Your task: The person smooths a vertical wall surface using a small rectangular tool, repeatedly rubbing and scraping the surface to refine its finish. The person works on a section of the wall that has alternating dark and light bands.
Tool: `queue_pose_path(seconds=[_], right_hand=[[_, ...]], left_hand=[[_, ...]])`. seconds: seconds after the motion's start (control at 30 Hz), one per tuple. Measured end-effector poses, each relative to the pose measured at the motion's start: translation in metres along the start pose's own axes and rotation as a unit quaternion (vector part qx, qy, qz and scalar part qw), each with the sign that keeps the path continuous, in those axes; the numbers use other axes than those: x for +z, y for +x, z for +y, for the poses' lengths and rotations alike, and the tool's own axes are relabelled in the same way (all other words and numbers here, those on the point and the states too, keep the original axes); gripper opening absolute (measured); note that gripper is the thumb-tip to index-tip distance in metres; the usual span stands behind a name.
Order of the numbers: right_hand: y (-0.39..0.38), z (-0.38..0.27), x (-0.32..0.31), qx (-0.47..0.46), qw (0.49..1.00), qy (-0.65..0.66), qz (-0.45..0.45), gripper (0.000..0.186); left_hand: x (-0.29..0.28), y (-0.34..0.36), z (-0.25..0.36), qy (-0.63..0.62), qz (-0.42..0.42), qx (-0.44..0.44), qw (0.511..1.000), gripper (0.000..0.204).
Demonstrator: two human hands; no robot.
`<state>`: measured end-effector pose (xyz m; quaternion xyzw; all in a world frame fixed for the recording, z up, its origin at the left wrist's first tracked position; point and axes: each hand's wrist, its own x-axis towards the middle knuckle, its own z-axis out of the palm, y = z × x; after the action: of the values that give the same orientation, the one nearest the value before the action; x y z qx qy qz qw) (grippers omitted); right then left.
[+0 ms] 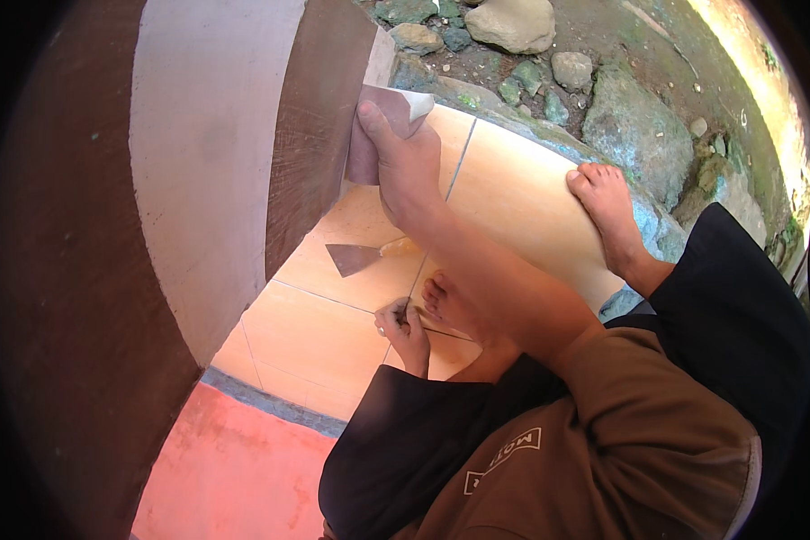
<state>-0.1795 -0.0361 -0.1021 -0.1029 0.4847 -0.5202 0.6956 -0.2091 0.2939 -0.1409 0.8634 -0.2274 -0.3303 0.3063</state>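
Note:
My right hand grips a brownish sheet of sandpaper with a pale folded end, pressed to the edge of the brown-and-white painted wall. My left hand is low over the peach tiles, fingers curled; what, if anything, they hold is hidden. A putty knife with a wide blade and pale handle lies on the tiles, partly behind my right forearm.
My bare feet rest on the tiled ledge. Rocks and dirt lie beyond its edge at upper right. A red floor section borders the tiles at lower left, past a grey strip.

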Motion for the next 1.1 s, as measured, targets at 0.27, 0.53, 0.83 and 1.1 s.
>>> queue_pose_path(seconds=[0.27, 0.53, 0.83, 1.1], right_hand=[[0.029, -0.006, 0.001, 0.005, 0.999, 0.048, 0.005, 0.034], [0.036, -0.01, 0.007, -0.032, 0.999, 0.002, 0.03, 0.032], [0.014, 0.0, 0.006, -0.001, 0.999, -0.027, 0.045, 0.03], [0.034, -0.009, 0.007, 0.022, 0.999, -0.004, 0.033, 0.031]], left_hand=[[0.002, 0.002, -0.005, 0.041, -0.011, 0.04, 0.998, 0.015], [0.003, 0.001, 0.006, 0.07, -0.006, 0.039, 0.997, 0.015], [0.004, -0.001, -0.006, 0.049, 0.008, 0.032, 0.998, 0.016], [0.004, 0.0, -0.003, 0.014, 0.009, 0.018, 1.0, 0.014]])
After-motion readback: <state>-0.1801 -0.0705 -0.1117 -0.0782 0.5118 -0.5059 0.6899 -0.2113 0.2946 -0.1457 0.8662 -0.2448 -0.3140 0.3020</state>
